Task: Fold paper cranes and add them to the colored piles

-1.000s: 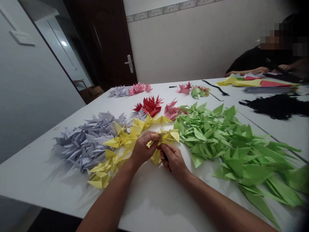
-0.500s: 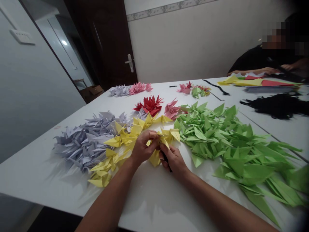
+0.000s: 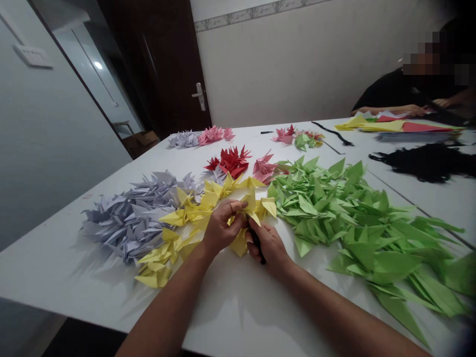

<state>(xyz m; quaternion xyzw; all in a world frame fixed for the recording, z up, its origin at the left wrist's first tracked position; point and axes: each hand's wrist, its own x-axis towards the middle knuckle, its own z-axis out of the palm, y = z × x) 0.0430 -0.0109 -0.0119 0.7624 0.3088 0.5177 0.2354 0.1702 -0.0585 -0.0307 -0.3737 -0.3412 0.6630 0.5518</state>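
Observation:
My left hand (image 3: 222,227) pinches a folded yellow paper crane (image 3: 252,212) between thumb and fingers. Close beside it, my right hand (image 3: 272,244) is closed round a slim black-handled tool (image 3: 256,242), whose tip is hidden at the crane, so I cannot tell its kind. More yellow paper cranes (image 3: 201,213) lie in a loose pile behind and left of my hands. To the left spreads a heap of pale lilac cranes (image 3: 141,215); to the right, a big heap of light green ones (image 3: 345,213).
Red cranes (image 3: 232,161) and pink cranes (image 3: 265,168) lie beyond the yellow ones on the white table (image 3: 230,312). Small piles sit at the far edge. At right are black cords (image 3: 427,163), coloured paper (image 3: 405,126) and a seated person in black (image 3: 386,91).
The yellow crane between my hands has turned, so its pointed flaps now show more openly. My right thumb has drawn slightly back from it. The piles are unchanged.

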